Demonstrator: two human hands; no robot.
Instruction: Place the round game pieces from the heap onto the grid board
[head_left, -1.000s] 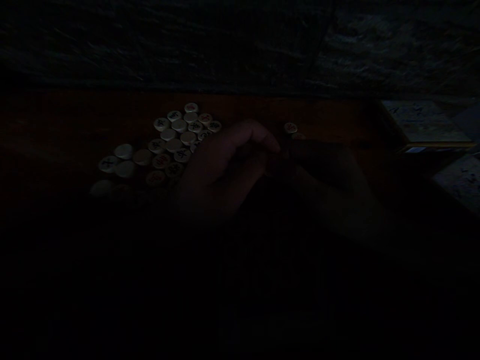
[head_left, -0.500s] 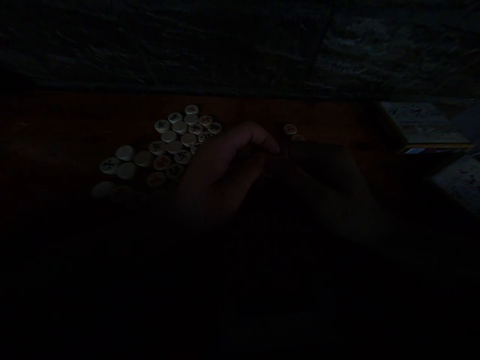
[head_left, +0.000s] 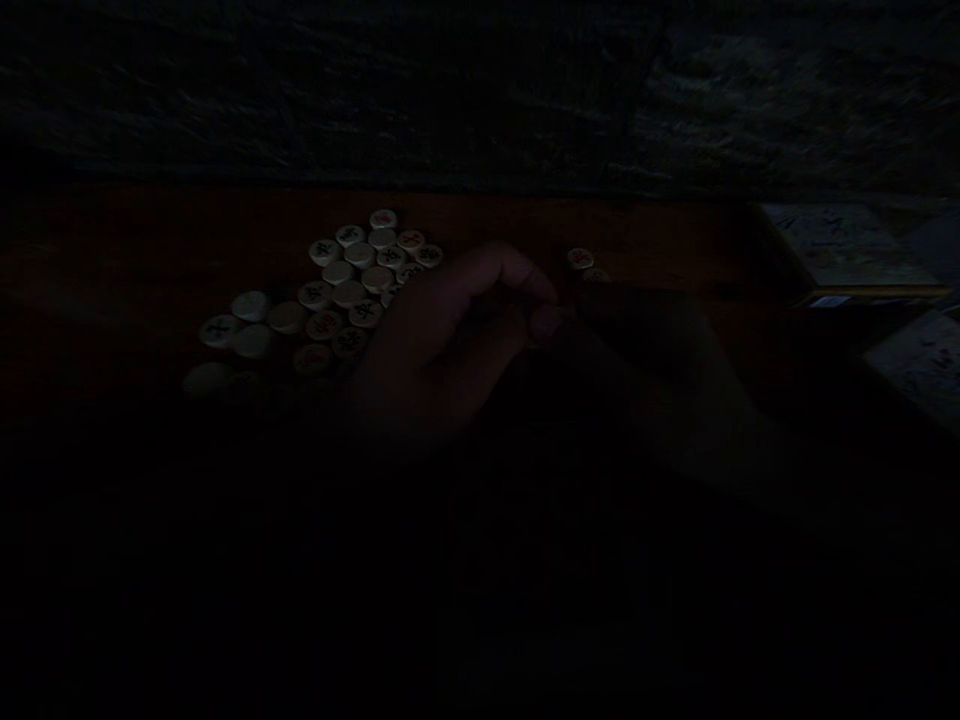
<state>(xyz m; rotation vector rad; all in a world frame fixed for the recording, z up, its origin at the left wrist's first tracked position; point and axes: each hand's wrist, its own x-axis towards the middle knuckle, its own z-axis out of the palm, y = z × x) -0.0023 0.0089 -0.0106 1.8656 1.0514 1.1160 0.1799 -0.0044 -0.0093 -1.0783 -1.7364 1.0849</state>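
The head view is very dark. My left hand [head_left: 457, 340] is closed, its thumb and curled forefinger reaching right toward my other hand. My right hand [head_left: 637, 360] meets it near the middle, with its fingers mostly in shadow. Whatever lies between the fingertips is too dark to make out. Left of my left hand lies a group of round Chinese chess pieces [head_left: 349, 293], some face up with red or black characters, others blank side up. Beyond my right hand, a red-marked chess piece [head_left: 580, 258] sits beside another piece [head_left: 597, 275], which is partly hidden.
The pieces lie on a reddish-brown wooden surface [head_left: 495, 215]. At the right is an open-looking box [head_left: 832, 245] with a pale printed face, and another pale printed panel [head_left: 926, 365] lies nearer. A dark, rough-textured band [head_left: 450, 90] runs along the far side. The lower half is black.
My right thumb tip shows more clearly against my left fingertips. Both hands stay in nearly the same place, and the loose pieces have not moved.
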